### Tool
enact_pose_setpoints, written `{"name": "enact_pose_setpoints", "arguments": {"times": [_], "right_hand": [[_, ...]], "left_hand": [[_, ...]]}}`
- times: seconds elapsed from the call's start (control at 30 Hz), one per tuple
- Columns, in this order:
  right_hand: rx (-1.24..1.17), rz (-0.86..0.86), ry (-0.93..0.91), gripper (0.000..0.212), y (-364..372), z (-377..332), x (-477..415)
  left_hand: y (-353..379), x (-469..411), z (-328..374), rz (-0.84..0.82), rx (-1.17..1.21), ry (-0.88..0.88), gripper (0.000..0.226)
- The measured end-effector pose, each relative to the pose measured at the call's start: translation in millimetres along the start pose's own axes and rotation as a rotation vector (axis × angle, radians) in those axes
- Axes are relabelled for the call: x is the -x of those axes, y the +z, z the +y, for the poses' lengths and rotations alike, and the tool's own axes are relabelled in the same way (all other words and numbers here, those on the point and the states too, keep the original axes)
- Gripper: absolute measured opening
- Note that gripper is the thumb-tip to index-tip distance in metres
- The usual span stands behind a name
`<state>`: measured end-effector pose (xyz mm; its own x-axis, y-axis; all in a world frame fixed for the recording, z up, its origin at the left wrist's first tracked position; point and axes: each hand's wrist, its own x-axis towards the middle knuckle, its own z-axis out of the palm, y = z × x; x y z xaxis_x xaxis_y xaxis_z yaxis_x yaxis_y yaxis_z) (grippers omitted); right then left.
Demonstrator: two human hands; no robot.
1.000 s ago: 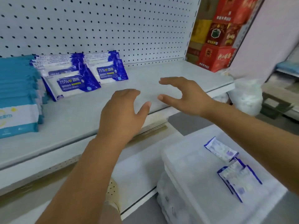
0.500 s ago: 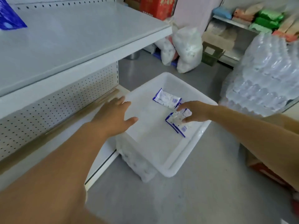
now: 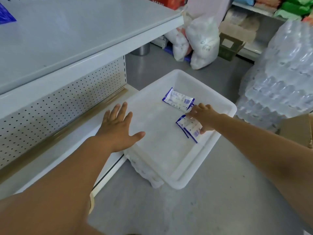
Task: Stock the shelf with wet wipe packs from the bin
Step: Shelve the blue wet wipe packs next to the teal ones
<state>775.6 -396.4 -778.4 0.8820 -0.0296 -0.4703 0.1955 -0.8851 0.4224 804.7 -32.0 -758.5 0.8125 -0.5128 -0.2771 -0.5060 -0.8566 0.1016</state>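
Grip tightened: right hand (image 3: pixel 204 118) now pinches the overlapping wipe packs (image 3: pixel 188 127) in the bin (image 3: pixel 179 183); left hand (image 3: pixel 116 131) hovers open.

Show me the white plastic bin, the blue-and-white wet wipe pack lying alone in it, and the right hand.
white plastic bin (image 3: pixel 179 184): head view, near corner of rim
blue-and-white wet wipe pack (image 3: pixel 178 100): head view, middle of face
right hand (image 3: pixel 205 117): head view, back of hand

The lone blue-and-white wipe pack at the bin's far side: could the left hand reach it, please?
Probably yes: the open left hand is at the white plastic bin, with bare bin floor before that wipe pack.
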Motion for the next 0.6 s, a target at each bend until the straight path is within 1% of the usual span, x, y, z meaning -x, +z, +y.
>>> {"name": "enact_pose_setpoints", "arguments": {"times": [0.13,0.2,0.27,0.3,0.33,0.4,0.43,0.47,0.53,0.6], "right_hand": [[0.025,0.031,0.001,0.101,-7.4,3.5,2.2],[-0.045,0.0,0.014,0.092,-7.0,5.4,1.9],[-0.243,-0.034,0.066,0.077,-4.9,8.5,4.5],[-0.361,-0.021,0.091,0.071,-5.8,9.3,7.8],[-0.481,0.013,0.111,0.069,-8.5,9.1,11.5],[-0.697,0.09,0.143,0.075,-21.9,3.5,22.6],[-0.777,0.138,0.156,0.072,-31.3,-1.0,29.5],[-0.859,0.198,0.163,0.064,-40.5,-7.1,37.8],[-1.073,0.323,0.173,0.048,-59.2,-20.5,59.1],[-1.375,0.391,0.156,0.042,-78.0,-35.8,83.1]], "left_hand": [[-3.8,0.2,0.8,-0.033,0.042,-0.021,0.1],[-6.0,0.5,2.2,-0.042,0.053,-0.031,0.1],[-7.3,0.1,3.5,-0.042,0.069,-0.041,0.099],[-8.2,-0.1,4.1,-0.045,0.083,-0.052,0.099],[-10.1,-0.2,4.9,-0.051,0.098,-0.065,0.098],[-19.7,1.5,9.7,-0.061,0.126,-0.097,0.094],[-28.7,3.1,14.7,-0.046,0.147,-0.109,0.09],[-39.2,5.3,20.6,-0.014,0.204,-0.121,0.084],[-64.1,9.4,33.1,0.072,0.442,-0.159,0.071],[-84.0,11.5,41.7,0.145,0.703,-0.177,0.061]]}}
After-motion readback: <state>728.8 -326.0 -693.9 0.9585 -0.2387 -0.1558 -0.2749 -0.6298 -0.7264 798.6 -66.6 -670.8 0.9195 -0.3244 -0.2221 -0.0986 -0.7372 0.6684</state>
